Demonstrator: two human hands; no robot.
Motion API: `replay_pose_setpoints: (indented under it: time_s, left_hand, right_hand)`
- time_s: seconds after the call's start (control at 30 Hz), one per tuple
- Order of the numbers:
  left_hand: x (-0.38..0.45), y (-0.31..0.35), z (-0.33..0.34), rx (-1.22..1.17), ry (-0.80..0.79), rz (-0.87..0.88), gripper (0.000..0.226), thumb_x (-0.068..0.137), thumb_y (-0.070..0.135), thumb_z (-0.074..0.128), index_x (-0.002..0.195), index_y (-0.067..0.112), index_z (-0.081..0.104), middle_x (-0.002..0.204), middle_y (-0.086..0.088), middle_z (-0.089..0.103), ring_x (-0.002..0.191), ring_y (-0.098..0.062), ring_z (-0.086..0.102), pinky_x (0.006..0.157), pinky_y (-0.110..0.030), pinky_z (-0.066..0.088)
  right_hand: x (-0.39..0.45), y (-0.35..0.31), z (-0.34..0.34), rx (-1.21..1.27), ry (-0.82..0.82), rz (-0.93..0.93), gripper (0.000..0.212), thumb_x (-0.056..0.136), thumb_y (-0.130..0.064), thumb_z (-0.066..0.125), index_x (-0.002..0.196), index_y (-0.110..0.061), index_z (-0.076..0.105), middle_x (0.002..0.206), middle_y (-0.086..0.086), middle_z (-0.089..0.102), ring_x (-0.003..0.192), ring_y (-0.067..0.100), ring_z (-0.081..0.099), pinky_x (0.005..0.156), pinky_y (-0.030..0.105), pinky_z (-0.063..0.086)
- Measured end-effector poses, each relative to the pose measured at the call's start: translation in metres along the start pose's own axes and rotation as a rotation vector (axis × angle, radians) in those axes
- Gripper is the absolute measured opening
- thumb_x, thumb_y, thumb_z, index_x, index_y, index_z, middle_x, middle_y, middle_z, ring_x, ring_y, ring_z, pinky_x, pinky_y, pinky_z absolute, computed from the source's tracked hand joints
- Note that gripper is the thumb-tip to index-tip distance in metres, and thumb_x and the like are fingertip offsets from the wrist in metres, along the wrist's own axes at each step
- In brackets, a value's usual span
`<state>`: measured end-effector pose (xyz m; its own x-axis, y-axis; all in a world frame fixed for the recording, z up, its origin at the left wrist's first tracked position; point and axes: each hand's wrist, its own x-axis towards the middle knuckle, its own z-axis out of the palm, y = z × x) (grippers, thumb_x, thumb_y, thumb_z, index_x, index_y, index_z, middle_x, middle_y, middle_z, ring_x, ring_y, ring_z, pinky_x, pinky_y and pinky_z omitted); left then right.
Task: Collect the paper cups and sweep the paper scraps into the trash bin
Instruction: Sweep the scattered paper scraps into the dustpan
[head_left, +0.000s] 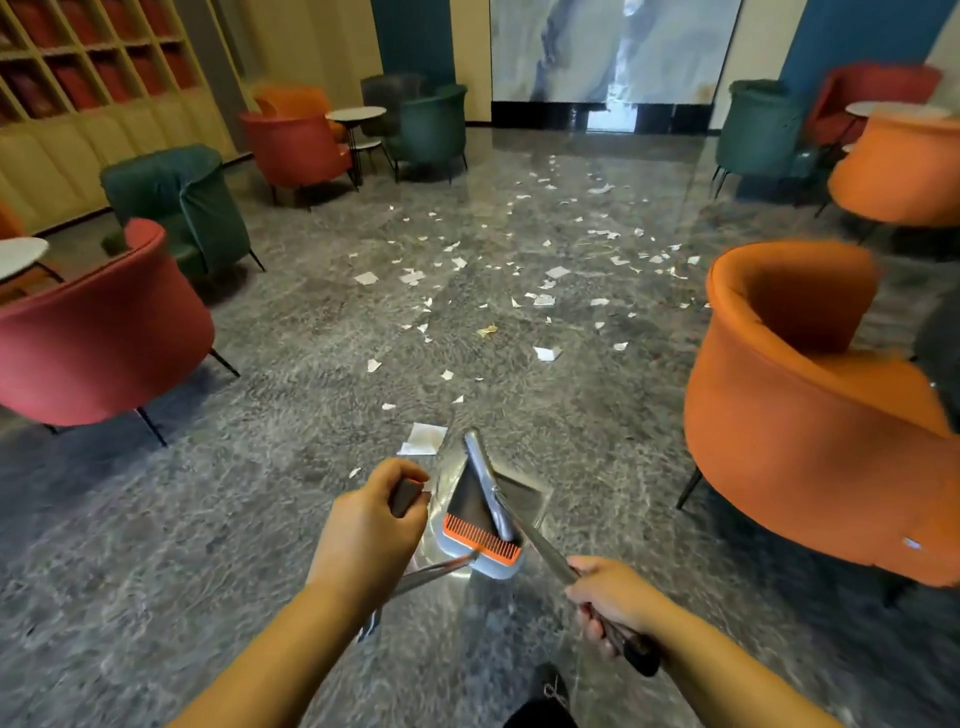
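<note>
Sweeping not begun: left hand (363, 535) grips dustpan (488, 525) handle, right hand (613, 597) grips broom (488, 478); next, reach scraps (545, 270) mid-frame.

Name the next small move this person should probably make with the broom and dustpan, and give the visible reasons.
Probably lower the dustpan to the floor beside the nearest large paper scrap and sweep it in. The left hand grips the dustpan handle, the right hand the broom handle, and that scrap lies just ahead, with many more beyond.
</note>
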<state>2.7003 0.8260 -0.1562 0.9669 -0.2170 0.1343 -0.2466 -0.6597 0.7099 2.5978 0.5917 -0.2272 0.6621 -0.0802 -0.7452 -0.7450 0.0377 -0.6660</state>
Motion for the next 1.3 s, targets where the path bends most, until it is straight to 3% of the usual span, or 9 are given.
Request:
replay_pose_setpoints:
  time_s: [0.1, 0.27, 0.5, 0.73, 0.93, 1.03, 1.2, 1.3]
  left_hand:
    - [0.069, -0.001, 0.015, 0.004, -0.006, -0.006, 0.029, 0.082, 0.022, 0.071, 0.08, 0.044, 0.052, 0.066, 0.01, 0.065, 0.063, -0.013, 0.06, 0.059, -0.032, 0.047]
    - [0.181, 0.006, 0.034, 0.003, -0.012, -0.02, 0.024, 0.083, 0.023, 0.07, 0.083, 0.041, 0.055, 0.066, 0.007, 0.066, 0.063, -0.013, 0.061, 0.06, -0.033, 0.049]
    - [0.324, 0.006, 0.051, -0.002, 0.012, 0.012, 0.026, 0.084, 0.023, 0.071, 0.082, 0.043, 0.054, 0.064, 0.009, 0.065, 0.058, -0.007, 0.059, 0.056, -0.032, 0.048]
    - [0.483, 0.001, 0.078, -0.041, -0.021, 0.085, 0.03, 0.082, 0.024, 0.072, 0.078, 0.048, 0.053, 0.064, 0.013, 0.065, 0.059, -0.004, 0.06, 0.056, -0.031, 0.048]
    - [0.615, 0.013, 0.106, -0.044, -0.081, 0.186, 0.027, 0.083, 0.024, 0.072, 0.08, 0.045, 0.055, 0.066, 0.012, 0.064, 0.058, -0.005, 0.059, 0.055, -0.028, 0.047]
    - [0.663, 0.026, 0.122, -0.064, -0.118, 0.213, 0.024, 0.083, 0.025, 0.072, 0.083, 0.043, 0.056, 0.066, 0.021, 0.061, 0.061, 0.001, 0.058, 0.053, -0.022, 0.044]
    - [0.745, 0.049, 0.173, -0.099, -0.161, 0.24, 0.029, 0.082, 0.024, 0.072, 0.08, 0.047, 0.055, 0.066, 0.022, 0.062, 0.065, -0.004, 0.061, 0.058, -0.026, 0.046]
    - [0.796, 0.065, 0.212, -0.098, -0.197, 0.243, 0.032, 0.082, 0.026, 0.072, 0.079, 0.052, 0.054, 0.067, 0.029, 0.061, 0.065, 0.005, 0.058, 0.057, -0.024, 0.042]
  right_hand:
    - [0.059, -0.044, -0.023, 0.028, -0.006, 0.062, 0.027, 0.097, -0.005, 0.04, 0.107, -0.026, 0.054, 0.056, 0.006, 0.044, 0.04, 0.014, 0.037, 0.046, 0.019, 0.025]
    - [0.136, -0.132, -0.062, 0.03, 0.005, 0.09, 0.027, 0.098, -0.008, 0.041, 0.103, -0.03, 0.054, 0.05, 0.003, 0.046, 0.037, 0.012, 0.039, 0.043, 0.017, 0.029]
    - [0.215, -0.252, -0.096, 0.032, 0.052, 0.047, 0.043, 0.098, -0.005, 0.043, 0.139, -0.019, 0.039, 0.06, 0.006, 0.042, 0.033, 0.01, 0.036, 0.04, 0.013, 0.028]
    - [0.314, -0.351, -0.134, 0.086, 0.13, 0.038, 0.031, 0.094, -0.003, 0.042, 0.122, -0.014, 0.046, 0.05, 0.003, 0.043, 0.035, 0.008, 0.035, 0.047, 0.013, 0.027]
    - [0.382, -0.43, -0.179, 0.207, 0.222, 0.025, 0.052, 0.093, -0.003, 0.043, 0.138, -0.028, 0.038, 0.046, 0.001, 0.046, 0.031, 0.008, 0.038, 0.042, 0.011, 0.032]
    - [0.403, -0.458, -0.202, 0.214, 0.252, 0.022, 0.05, 0.095, -0.007, 0.043, 0.14, -0.026, 0.037, 0.049, 0.001, 0.046, 0.032, 0.008, 0.039, 0.04, 0.012, 0.031]
    - [0.449, -0.498, -0.259, 0.233, 0.287, 0.036, 0.04, 0.095, -0.009, 0.044, 0.134, -0.018, 0.043, 0.05, 0.0, 0.046, 0.032, 0.008, 0.039, 0.041, 0.012, 0.03]
    - [0.481, -0.523, -0.305, 0.231, 0.296, 0.056, 0.038, 0.095, -0.009, 0.044, 0.133, -0.013, 0.042, 0.053, 0.002, 0.046, 0.033, 0.008, 0.039, 0.041, 0.013, 0.03]
